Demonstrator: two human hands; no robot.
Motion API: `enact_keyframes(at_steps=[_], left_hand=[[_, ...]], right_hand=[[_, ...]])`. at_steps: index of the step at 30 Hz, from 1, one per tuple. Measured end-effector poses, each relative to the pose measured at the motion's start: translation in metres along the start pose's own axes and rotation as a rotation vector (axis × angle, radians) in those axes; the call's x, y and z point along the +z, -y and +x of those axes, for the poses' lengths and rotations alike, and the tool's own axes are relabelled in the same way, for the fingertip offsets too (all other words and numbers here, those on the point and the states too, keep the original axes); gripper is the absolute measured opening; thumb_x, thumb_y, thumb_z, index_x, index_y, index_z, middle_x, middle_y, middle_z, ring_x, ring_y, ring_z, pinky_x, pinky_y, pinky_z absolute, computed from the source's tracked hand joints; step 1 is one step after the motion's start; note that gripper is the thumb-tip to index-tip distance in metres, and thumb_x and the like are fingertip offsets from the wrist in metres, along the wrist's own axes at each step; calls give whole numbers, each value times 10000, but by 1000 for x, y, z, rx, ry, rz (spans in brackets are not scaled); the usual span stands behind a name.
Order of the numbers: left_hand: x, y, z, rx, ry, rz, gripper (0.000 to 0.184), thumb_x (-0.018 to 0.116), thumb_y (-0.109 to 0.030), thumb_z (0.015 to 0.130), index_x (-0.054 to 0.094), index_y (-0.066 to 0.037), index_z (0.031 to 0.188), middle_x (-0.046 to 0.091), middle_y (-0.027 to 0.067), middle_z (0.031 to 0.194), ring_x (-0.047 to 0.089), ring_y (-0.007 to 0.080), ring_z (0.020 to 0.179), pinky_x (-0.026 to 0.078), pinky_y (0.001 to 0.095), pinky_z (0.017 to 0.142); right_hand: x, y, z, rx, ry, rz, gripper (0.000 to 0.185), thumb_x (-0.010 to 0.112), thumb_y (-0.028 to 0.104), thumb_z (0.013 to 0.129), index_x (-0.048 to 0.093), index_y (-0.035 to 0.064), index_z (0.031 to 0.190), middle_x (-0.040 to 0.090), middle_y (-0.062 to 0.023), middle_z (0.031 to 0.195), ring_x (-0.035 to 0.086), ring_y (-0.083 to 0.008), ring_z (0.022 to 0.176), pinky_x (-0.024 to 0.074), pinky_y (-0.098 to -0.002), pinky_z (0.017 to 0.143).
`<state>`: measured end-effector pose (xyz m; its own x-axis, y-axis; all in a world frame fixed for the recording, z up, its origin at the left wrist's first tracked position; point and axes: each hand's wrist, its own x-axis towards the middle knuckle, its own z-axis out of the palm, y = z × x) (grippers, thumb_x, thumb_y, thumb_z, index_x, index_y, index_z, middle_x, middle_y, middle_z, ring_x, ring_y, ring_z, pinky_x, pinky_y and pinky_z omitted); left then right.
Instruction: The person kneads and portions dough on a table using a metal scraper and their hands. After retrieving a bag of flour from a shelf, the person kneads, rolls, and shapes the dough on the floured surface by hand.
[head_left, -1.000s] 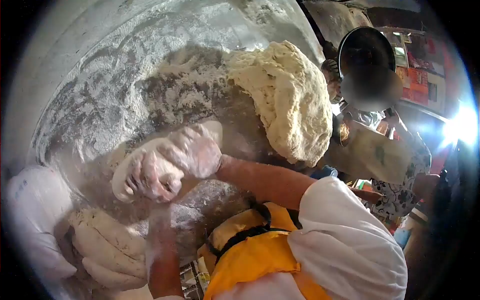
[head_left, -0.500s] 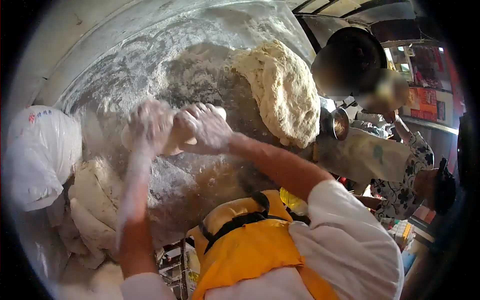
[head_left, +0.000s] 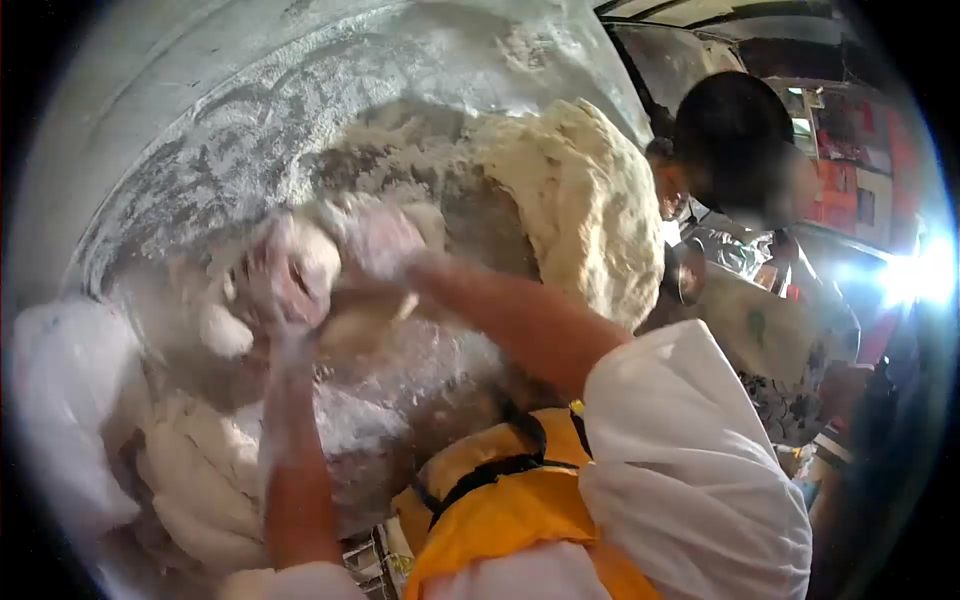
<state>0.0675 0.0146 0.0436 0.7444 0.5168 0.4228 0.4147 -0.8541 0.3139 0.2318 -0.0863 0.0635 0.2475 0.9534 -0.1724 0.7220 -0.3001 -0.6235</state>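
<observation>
On a flour-dusted worktop my left hand (head_left: 287,275) is turned partly over, its fingers curled against a piece of dough (head_left: 320,255). To its right, my right hand (head_left: 375,235) is closed over the same dough, its fingers blurred by motion. Part of the dough bulges out past the right hand, and some lies below the wrists. A smaller lump of dough (head_left: 226,332) shows left of my left hand. The large, rough mass of dough (head_left: 595,205) rests to the right, apart from both hands.
White plastic bag (head_left: 70,390) stands at the left edge, with more pale dough (head_left: 195,460) beside it. Loose flour (head_left: 240,130) covers the worktop towards the back wall. Beyond the right edge is another person (head_left: 735,140), near a metal bowl (head_left: 688,272).
My left hand has rolled over, baring its palm side and the dough. My right hand has shifted slightly left. The view has moved a little, and the other person's head has turned.
</observation>
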Motion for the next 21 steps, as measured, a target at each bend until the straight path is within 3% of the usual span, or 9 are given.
enact_keyframes(at_steps=[1,3,6,9,10,13,14,16,21], left_hand=[[12,6,0,-85,66,16,597,535,-424,964,567,-25,1407,637,231,1329,607,451,1171,437,560,1040],[12,12,12,-331,252,-90,473,517,-325,1050,567,-53,1433,588,198,1436,544,349,1337,404,431,1150],[-3,14,-6,-488,206,-76,605,555,-450,1016,559,11,1407,527,273,1463,480,422,1376,332,541,1182],[-44,8,-88,-2,89,156,558,477,-392,1063,508,-19,1476,513,238,1490,438,437,1398,252,600,1199],[-96,-41,-78,19,144,129,560,450,-397,1068,496,-30,1488,517,229,1481,444,448,1377,252,596,1190],[-103,-79,-147,-169,4,227,533,459,-323,1047,455,-7,1476,433,233,1540,390,476,1412,309,644,1144],[-104,-88,-166,-143,-29,213,698,472,-529,1033,450,5,1481,465,220,1510,426,484,1375,292,680,1152],[-93,-70,-231,-155,119,354,726,455,-540,1039,376,5,1513,428,243,1520,372,506,1406,305,692,1141],[-73,-52,-210,-48,103,208,795,390,-622,1032,336,-20,1549,381,249,1553,313,514,1436,305,697,1129]], right_hand=[[-13,3,4,2,-10,101,758,830,403,689,584,144,1357,621,-189,1304,619,-390,1188,519,-489,980],[-24,22,8,234,261,38,782,848,389,678,569,159,1371,613,-192,1328,619,-369,1218,515,-490,996],[-10,54,-51,-24,42,-288,737,779,406,791,518,103,1410,582,-188,1327,556,-393,1258,462,-513,1025],[-26,72,-114,-247,43,-252,675,690,461,889,497,137,1449,504,-186,1432,450,-390,1355,363,-568,1103],[-17,68,-131,-240,23,-275,685,639,517,903,473,204,1489,446,-189,1511,428,-392,1374,347,-591,1115],[43,44,-169,-385,-115,-249,622,519,502,940,425,329,1530,371,-156,1604,306,-386,1499,230,-650,1197],[72,34,-177,-304,1,184,597,490,481,950,424,344,1528,348,-144,1624,283,-389,1517,224,-685,1193],[56,46,-194,-494,-208,-497,595,428,507,951,389,398,1534,268,-105,1682,260,-393,1544,253,-783,1145],[47,33,-154,-481,-8,-329,681,470,517,922,279,482,1574,269,-112,1685,302,-434,1519,270,-772,1146]])
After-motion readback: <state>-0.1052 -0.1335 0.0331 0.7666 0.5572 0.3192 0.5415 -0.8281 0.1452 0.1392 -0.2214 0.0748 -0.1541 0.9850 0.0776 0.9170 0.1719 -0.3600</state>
